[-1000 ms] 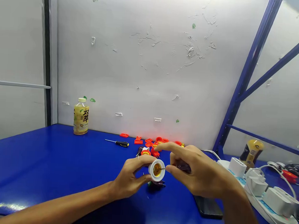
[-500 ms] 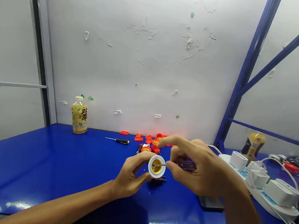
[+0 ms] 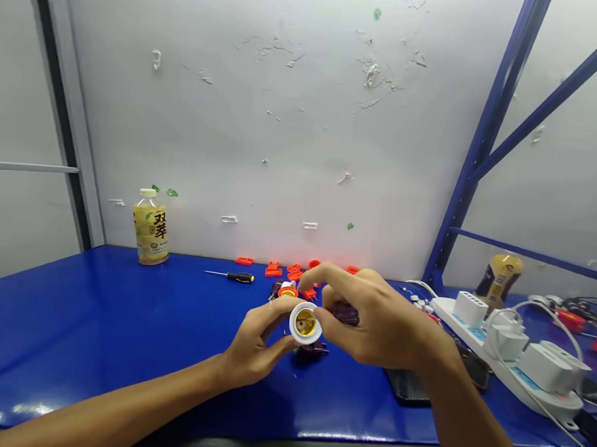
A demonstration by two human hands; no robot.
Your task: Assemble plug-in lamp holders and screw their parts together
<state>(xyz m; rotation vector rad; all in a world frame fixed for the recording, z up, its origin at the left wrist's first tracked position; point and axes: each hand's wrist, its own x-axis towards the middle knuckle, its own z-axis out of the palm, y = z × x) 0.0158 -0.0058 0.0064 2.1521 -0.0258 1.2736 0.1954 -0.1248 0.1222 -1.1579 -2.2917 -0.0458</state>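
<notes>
My left hand [image 3: 258, 345] grips a white lamp socket [image 3: 293, 322] whose brass-coloured threaded inside faces me. In my right hand [image 3: 373, 321] is a screwdriver with a dark purple handle [image 3: 346, 313], its thin shaft reaching toward the socket's mouth. Whether the tip touches anything inside cannot be made out. Just below the socket lies a dark plug-like piece [image 3: 312, 351] with metal prongs. Behind both hands sits a red lamp socket [image 3: 287, 291] with a brass inside, among several red plastic parts [image 3: 273, 269].
A screwdriver with a black and yellow handle [image 3: 239, 278] and a yellow drink bottle [image 3: 151, 229] are at the back left. To the right are a black phone [image 3: 407, 387], a white power strip [image 3: 501, 357] with chargers and cables, and another bottle [image 3: 499, 279].
The right hand has come closer to the socket, and less of the screwdriver's shaft shows. The view has shifted slightly to the right.
</notes>
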